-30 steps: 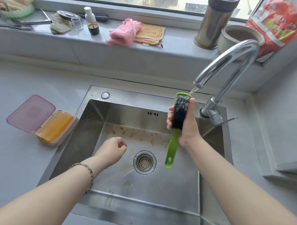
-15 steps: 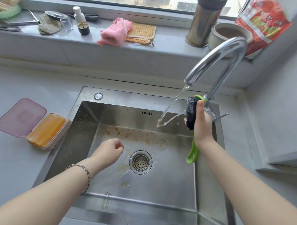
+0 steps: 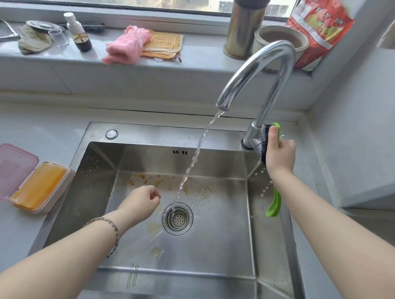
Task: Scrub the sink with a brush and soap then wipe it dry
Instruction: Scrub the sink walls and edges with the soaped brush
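Observation:
The steel sink has yellowish stains on its floor near the back wall and around the drain strainer. Water runs from the curved faucet straight down onto the drain. My right hand grips a brush with a green handle and black bristles, held upright at the faucet's base, dripping. My left hand hovers over the sink floor left of the drain, fingers curled, holding nothing. An open pink box with an orange soap bar lies on the counter to the left.
On the window ledge lie a pink cloth, a yellow cloth, a small bottle, a glass, a steel cylinder, a ceramic pot and a red bag. A wall corner rises right of the sink.
My right hand carried the brush out of the water stream to the right, up to the faucet's base. The water now falls freely into the drain. My left hand stayed nearly still.

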{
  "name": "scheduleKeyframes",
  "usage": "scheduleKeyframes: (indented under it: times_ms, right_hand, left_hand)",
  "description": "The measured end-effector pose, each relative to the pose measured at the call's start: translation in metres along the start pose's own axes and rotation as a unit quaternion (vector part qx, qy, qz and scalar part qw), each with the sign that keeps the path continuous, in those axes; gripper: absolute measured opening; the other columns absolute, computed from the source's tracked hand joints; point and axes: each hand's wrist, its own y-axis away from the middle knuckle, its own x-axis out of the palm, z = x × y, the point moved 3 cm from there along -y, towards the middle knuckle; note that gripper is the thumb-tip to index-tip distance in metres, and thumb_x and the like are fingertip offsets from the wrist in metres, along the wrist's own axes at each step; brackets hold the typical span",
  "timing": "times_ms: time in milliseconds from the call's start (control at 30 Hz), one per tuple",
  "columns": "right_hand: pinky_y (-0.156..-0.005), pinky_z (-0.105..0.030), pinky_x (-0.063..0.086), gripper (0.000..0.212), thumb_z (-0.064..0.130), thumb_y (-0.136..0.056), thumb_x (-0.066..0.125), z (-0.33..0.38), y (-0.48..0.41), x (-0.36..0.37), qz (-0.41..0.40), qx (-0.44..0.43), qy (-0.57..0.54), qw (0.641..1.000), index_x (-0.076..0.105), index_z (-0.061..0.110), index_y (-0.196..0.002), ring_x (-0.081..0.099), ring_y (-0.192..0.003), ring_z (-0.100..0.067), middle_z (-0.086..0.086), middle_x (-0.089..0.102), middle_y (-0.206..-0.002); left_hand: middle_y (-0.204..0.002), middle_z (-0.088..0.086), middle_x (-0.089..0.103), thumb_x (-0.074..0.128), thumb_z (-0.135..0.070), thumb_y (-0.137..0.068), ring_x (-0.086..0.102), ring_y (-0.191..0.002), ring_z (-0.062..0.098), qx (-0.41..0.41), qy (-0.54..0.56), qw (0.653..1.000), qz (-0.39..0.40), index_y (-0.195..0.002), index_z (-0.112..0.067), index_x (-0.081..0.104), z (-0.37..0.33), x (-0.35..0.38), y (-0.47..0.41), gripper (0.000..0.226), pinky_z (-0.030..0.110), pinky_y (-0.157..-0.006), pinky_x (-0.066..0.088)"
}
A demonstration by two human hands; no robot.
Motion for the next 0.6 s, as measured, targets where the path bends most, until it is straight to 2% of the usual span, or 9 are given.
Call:
scheduleKeyframes:
  times_ms: [67,167,200,267,333,367,467,533,600]
  right_hand:
    - [-0.079,-0.023,0.032,0.062,0.058,-0.093,0.031,0.007,-0.001,0.002,0.001,0.01,0.04,0.999,0.048,0.006,-0.065,0.042,-0.082,-0.021,-0.004,0.035,-0.1]
    - [-0.077,-0.021,0.028,0.06,0.058,-0.092,0.035,0.009,0.011,0.007,0.013,0.014,0.069,0.997,0.051,0.007,-0.066,0.041,-0.084,-0.019,-0.004,0.034,-0.104]
    - [-0.076,-0.022,0.029,0.058,0.06,-0.091,0.036,0.005,0.021,0.013,0.033,0.013,0.09,0.995,0.049,0.01,-0.065,0.044,-0.084,-0.021,-0.006,0.039,-0.103]
    - [-0.075,-0.027,0.042,0.059,0.068,-0.085,0.035,-0.009,0.043,0.034,0.12,0.029,0.137,0.983,0.048,0.013,-0.068,0.057,-0.081,-0.027,-0.009,0.056,-0.094]
    - [-0.059,-0.031,0.054,0.061,0.074,-0.081,0.032,-0.018,0.069,0.058,0.212,0.078,0.166,0.96,0.048,0.016,-0.073,0.066,-0.063,-0.026,-0.008,0.063,-0.079]
    - [-0.048,-0.026,0.05,0.059,0.073,-0.082,0.033,-0.021,0.082,0.072,0.254,0.108,0.168,0.946,0.047,0.016,-0.075,0.064,-0.052,-0.023,-0.007,0.063,-0.073]
    - [-0.041,-0.018,0.033,0.035,0.045,-0.088,0.047,-0.028,0.111,0.115,0.354,0.178,0.158,0.904,0.042,0.014,-0.074,0.049,-0.041,-0.019,-0.005,0.053,-0.061]
    - [-0.046,-0.021,0.037,0.015,0.023,-0.082,0.053,-0.025,0.124,0.152,0.4,0.153,0.184,0.885,0.046,0.01,-0.083,0.049,-0.048,-0.02,-0.006,0.054,-0.062]
    - [-0.054,-0.025,0.044,0.023,0.017,-0.078,0.056,-0.015,0.134,0.185,0.42,0.089,0.229,0.874,0.046,0.008,-0.097,0.056,-0.061,-0.022,-0.01,0.061,-0.079]
  left_hand:
    - [-0.097,0.001,0.062,0.044,-0.016,-0.091,0.059,-0.088,0.018,-0.004,-0.01,1.0,-0.002,-0.1,-0.016,0.062,0.005,0.0,-0.004,0.02,0.024,-0.072,0.044]
    - [-0.108,0.003,0.06,0.043,-0.017,-0.09,0.057,-0.095,0.02,-0.013,-0.034,0.999,-0.009,-0.108,-0.015,0.06,0.018,-0.002,-0.01,0.024,0.026,-0.079,0.045]
    - [-0.115,0.004,0.057,0.043,-0.017,-0.09,0.056,-0.1,0.022,-0.011,-0.053,0.998,-0.014,-0.111,-0.014,0.058,0.025,-0.004,-0.012,0.027,0.028,-0.084,0.045]
    - [-0.128,0.004,0.047,0.043,-0.017,-0.089,0.051,-0.109,0.023,0.002,-0.104,0.994,-0.028,-0.119,-0.013,0.054,0.042,-0.01,-0.016,0.032,0.03,-0.093,0.042]
    - [-0.135,0.005,0.041,0.046,-0.016,-0.088,0.044,-0.12,0.023,0.02,-0.146,0.987,-0.059,-0.125,-0.011,0.051,0.061,-0.022,-0.02,0.038,0.03,-0.099,0.036]
    - [-0.139,0.007,0.038,0.047,-0.016,-0.088,0.04,-0.125,0.024,0.022,-0.158,0.984,-0.076,-0.128,-0.01,0.049,0.073,-0.031,-0.022,0.041,0.031,-0.103,0.033]
    - [-0.151,0.012,0.023,0.047,-0.02,-0.091,0.021,-0.14,0.026,0.013,-0.187,0.976,-0.114,-0.137,-0.008,0.04,0.109,-0.055,-0.031,0.049,0.034,-0.114,0.02]
    - [-0.154,0.013,0.015,0.045,-0.021,-0.092,0.011,-0.143,0.026,0.025,-0.204,0.971,-0.12,-0.141,-0.008,0.033,0.135,-0.068,-0.039,0.051,0.035,-0.116,0.014]
    - [-0.155,0.01,0.009,0.043,-0.022,-0.094,0.005,-0.144,0.023,0.064,-0.228,0.964,-0.119,-0.143,-0.01,0.029,0.153,-0.073,-0.047,0.052,0.033,-0.116,0.008]
